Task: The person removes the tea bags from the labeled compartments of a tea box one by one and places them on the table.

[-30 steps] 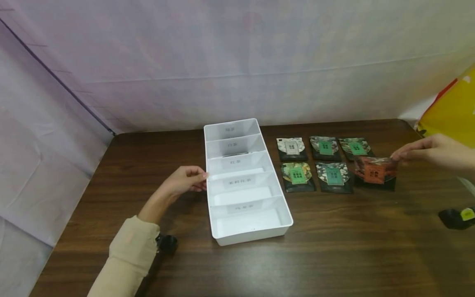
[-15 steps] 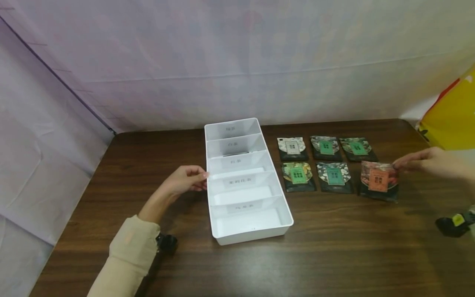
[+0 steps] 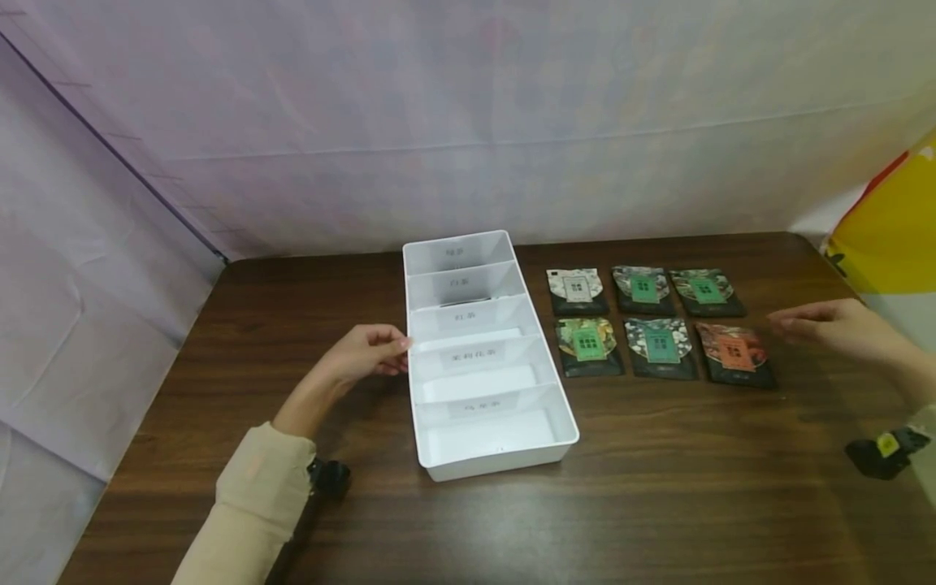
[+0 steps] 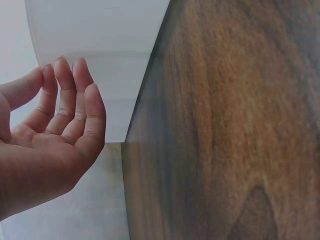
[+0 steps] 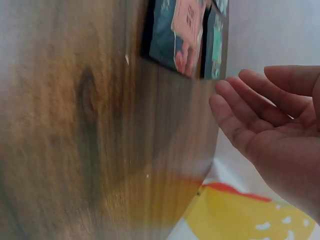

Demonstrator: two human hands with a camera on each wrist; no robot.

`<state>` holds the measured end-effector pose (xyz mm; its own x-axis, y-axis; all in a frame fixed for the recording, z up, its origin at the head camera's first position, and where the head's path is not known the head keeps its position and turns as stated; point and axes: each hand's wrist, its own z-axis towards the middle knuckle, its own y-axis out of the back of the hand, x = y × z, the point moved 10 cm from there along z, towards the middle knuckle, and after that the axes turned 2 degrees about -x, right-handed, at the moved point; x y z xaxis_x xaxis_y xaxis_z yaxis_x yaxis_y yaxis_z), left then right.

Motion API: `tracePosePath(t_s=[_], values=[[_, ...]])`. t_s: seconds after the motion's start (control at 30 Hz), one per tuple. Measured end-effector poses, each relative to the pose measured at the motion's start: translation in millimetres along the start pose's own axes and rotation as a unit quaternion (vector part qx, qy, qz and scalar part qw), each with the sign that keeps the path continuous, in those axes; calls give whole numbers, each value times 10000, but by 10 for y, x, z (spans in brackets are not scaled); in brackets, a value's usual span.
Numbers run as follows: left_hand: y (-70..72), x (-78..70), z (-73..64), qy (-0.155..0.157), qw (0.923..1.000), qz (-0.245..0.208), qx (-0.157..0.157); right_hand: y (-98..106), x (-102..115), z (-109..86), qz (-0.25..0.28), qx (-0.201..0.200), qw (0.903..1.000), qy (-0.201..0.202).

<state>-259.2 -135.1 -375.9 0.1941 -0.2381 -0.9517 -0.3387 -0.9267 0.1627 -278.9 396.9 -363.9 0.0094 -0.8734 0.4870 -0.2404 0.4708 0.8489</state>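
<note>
At the left rim of a white divided tray [image 3: 497, 463], my left hand [image 3: 358, 355] pinches the edge between thumb and fingertips; the left wrist view shows the thumb [image 4: 22, 90] meeting the index finger there. My right hand [image 3: 841, 325] is just right of a red-labelled tea packet [image 3: 737, 354], apart from it, with relaxed fingers and nothing held. That packet lies flat, slightly turned, at the right end of the front row. Beside it lie a teal-labelled packet [image 3: 660, 349] and a yellow-green one [image 3: 588, 348].
Behind them lie a white-labelled packet [image 3: 578, 291] and two green-labelled packets, left [image 3: 643, 290] and right [image 3: 706, 292]. The tray's compartments carry printed labels. A pale curtain [image 3: 468, 122] hangs behind the brown table [image 3: 658, 504]; yellow cloth [image 3: 888, 236] is at right.
My right hand has put the red-labelled packet down at the front row's right end, let go and drawn slightly right. My left hand and the tray have stayed put.
</note>
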Motion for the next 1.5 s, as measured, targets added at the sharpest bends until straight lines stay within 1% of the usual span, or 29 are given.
tracePosePath(t_s=[0.17,0.2,0.33,0.4,0.47,0.57,0.6,0.7,0.8,0.83,0.97,1.1,1.2,1.3,1.5], values=[[5,-13,-9,44,10000,22,-45,-143,210,-117,185,232,9992,276],[4,-17,-11,52,10000,27,-51,-179,233,-134,218,311,9989,266],[1,-28,-18,59,10000,41,-51,-295,254,-163,410,576,9974,150],[-2,-25,-16,43,10000,42,-37,-325,253,-173,453,608,9970,129],[-2,-25,-14,14,10000,28,-30,-350,263,-183,496,607,9967,197],[-5,-28,-8,-117,9999,-36,46,-388,282,-204,583,610,9961,262],[0,0,29,-269,9994,-137,165,-402,285,-209,609,614,9959,278],[-3,-11,27,-376,9988,-200,238,-421,289,-221,743,572,9951,316],[-7,-18,22,-323,9991,-185,186,-424,272,-215,701,521,9957,323],[-13,-53,-17,-190,9998,-91,69,-424,267,-210,688,518,9957,328],[-21,-61,-28,-75,10000,-36,19,-443,250,-192,627,607,9956,335],[-14,-52,-24,-37,10000,-12,22,-426,244,-188,616,615,9958,271],[-9,-42,-18,-17,10000,0,15,-375,240,-173,538,495,9972,132],[-10,-41,-15,-21,10000,20,18,-298,268,-156,513,385,9979,91],[-4,-29,-7,-31,10000,38,8,-118,439,-118,418,283,9983,307]])
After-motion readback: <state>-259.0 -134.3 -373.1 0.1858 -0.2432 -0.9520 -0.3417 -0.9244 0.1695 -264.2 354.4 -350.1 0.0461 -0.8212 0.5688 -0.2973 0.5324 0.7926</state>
